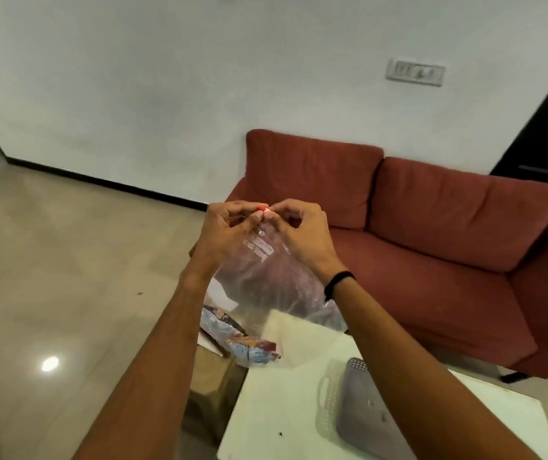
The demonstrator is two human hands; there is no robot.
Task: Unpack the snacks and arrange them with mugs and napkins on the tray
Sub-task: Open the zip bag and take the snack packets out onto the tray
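Note:
A clear plastic snack bag hangs in the air in front of me, held up by its top. My left hand and my right hand both pinch the bag's neck, where a small red and white tie shows between my fingertips. What is inside the bag is blurred. Under it, at the table's far left corner, lie wrapped snack packets. A grey perforated tray rests on the white table under my right forearm. No mugs or napkins are in view.
A red sofa stands behind the table on the right. A low wooden stool sits at the table's left edge. Glossy tiled floor spreads to the left, and a white wall closes the back.

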